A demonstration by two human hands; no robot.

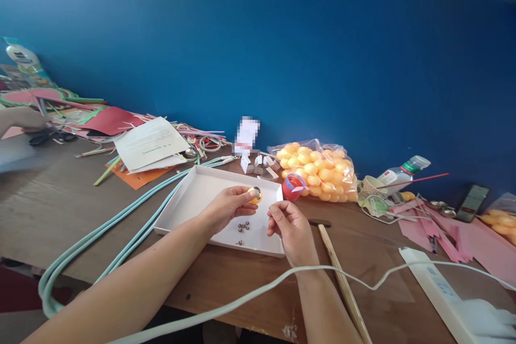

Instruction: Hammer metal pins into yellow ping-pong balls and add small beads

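Over a shallow white box lid (181,199), my left hand (226,208) grips a small orange-yellow ball (255,200) between thumb and fingers. A shiny dark patch shows on top of the ball; I cannot tell whether it is an opening or a metal piece. To its right, my right hand (293,226) is closed in a pinch at the lid's right edge. Whatever its fingertips hold, if anything, is too small to make out. Several small metal balls (243,227) lie in the lid below my hands.
Behind the lid sit a clear bag of orange balls (318,169) and a red tape roll (293,187). A wooden stick (341,274), power strip (433,279) and white cable (278,281) are on the right. Leftward lie blue cords (121,220), papers (151,145) and another person's hand (22,118).
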